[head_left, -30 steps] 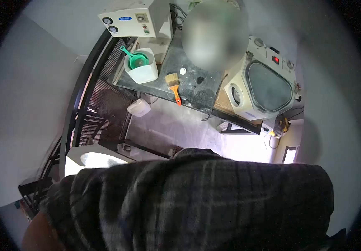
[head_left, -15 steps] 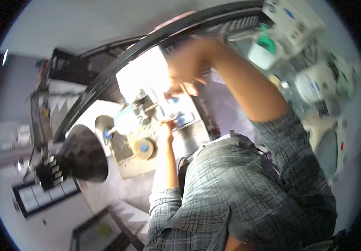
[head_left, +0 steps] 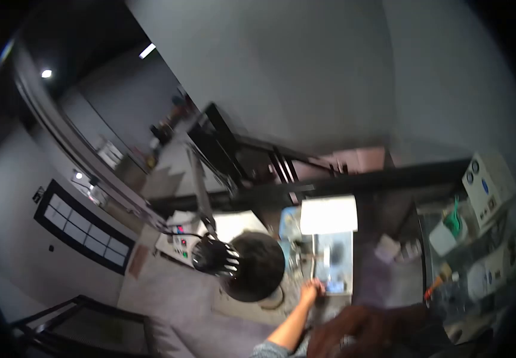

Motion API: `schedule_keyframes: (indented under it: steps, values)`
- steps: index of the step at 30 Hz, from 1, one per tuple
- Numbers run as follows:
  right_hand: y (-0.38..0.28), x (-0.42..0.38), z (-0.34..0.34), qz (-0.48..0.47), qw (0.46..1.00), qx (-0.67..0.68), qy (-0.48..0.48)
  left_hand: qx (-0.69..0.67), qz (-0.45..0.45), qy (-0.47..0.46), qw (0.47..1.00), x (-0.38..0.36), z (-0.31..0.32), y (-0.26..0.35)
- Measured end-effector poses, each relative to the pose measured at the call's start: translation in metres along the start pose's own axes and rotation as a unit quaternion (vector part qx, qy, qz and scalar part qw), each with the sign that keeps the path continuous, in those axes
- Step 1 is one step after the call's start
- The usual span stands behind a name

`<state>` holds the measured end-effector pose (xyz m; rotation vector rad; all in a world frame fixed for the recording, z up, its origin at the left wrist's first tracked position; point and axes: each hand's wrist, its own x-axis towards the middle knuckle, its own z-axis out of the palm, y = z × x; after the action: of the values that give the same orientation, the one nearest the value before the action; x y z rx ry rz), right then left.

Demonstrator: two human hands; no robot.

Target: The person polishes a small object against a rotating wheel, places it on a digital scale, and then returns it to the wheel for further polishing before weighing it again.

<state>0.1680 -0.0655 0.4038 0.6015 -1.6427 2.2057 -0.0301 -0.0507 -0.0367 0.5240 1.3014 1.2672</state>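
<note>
Fingers of my left hand [head_left: 310, 292] pinch a small part on the machine [head_left: 326, 262]; my right hand [head_left: 353, 334], blurred below the machine, hides its grip.

1. A worktop [head_left: 270, 310] runs across the lower middle of the view, its surface pale and dusty.
2. On it stands a machine with a bright tray [head_left: 333, 262] under a white hood [head_left: 328, 215].
3. Just left of the tray sits a dark round bowl-shaped housing [head_left: 258, 267], with a lamp head [head_left: 213, 256] in front of it.
4. A small control box [head_left: 177, 241] with coloured buttons lies at the left end.
5. A second worktop [head_left: 449, 280], glossy and dark, stands at the right.
6. It carries a white container [head_left: 443, 238] holding a green scoop [head_left: 454, 222], a white box with two gauges [head_left: 488, 188], and an orange-handled brush [head_left: 432, 287].
</note>
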Motion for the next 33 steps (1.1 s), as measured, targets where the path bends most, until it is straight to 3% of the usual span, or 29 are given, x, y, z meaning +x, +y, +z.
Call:
schedule_keyframes:
  steps: [1,2,6,10,12,17,19,21,23,25,26,27,28,29,33]
  values:
    - [0.007,0.007,0.002,-0.094,0.994,0.029,-0.045,-0.029,-0.045,0.025,0.998,0.004,0.001,-0.001]
    - [0.014,0.016,0.018,-0.170,0.985,0.009,0.006,-0.035,-0.046,0.026,0.998,0.006,-0.002,-0.005]
    - [0.001,0.030,0.026,-0.158,0.986,-0.018,0.049,-0.032,-0.075,0.050,0.995,0.022,0.000,0.003]
    - [0.007,0.030,0.027,-0.178,0.983,0.035,0.037,-0.035,-0.037,0.022,0.998,0.033,-0.005,-0.006]
    - [-0.002,0.028,0.027,-0.208,0.978,0.011,-0.018,-0.042,-0.040,0.042,0.997,0.012,0.010,0.016]
    - [-0.004,0.015,0.026,-0.243,0.969,-0.035,0.006,-0.020,-0.049,0.072,0.996,0.002,0.022,0.017]
    - [0.003,0.000,0.018,-0.098,0.993,0.022,-0.061,-0.024,-0.070,0.083,0.994,-0.005,0.023,0.014]
    - [-0.002,0.002,0.014,-0.157,0.985,-0.054,0.038,-0.027,-0.068,0.065,0.995,-0.007,0.022,0.014]
    - [-0.017,-0.003,0.013,-0.122,0.986,-0.068,0.093,-0.026,-0.034,0.032,0.999,0.014,0.010,-0.003]
    - [-0.031,0.009,0.015,-0.285,0.941,-0.138,0.120,-0.068,-0.024,0.001,0.997,0.029,-0.003,-0.027]
    - [-0.043,0.007,0.020,-0.260,0.955,-0.099,0.107,-0.086,-0.037,0.000,0.996,0.032,-0.007,-0.034]
    - [-0.040,0.012,0.034,-0.252,0.954,-0.067,0.151,0.077,0.039,-0.042,0.995,0.021,-0.005,-0.018]
    - [-0.040,0.024,0.036,-0.378,0.917,-0.027,0.123,-0.003,0.000,0.040,0.999,-0.003,0.023,0.009]
    - [-0.040,0.031,0.033,-0.500,0.863,0.000,0.072,-0.011,-0.041,0.050,0.998,-0.025,0.038,0.042]
    - [-0.019,0.014,0.030,-0.412,0.909,0.060,0.034,0.015,-0.056,0.071,0.996,-0.031,0.034,0.044]
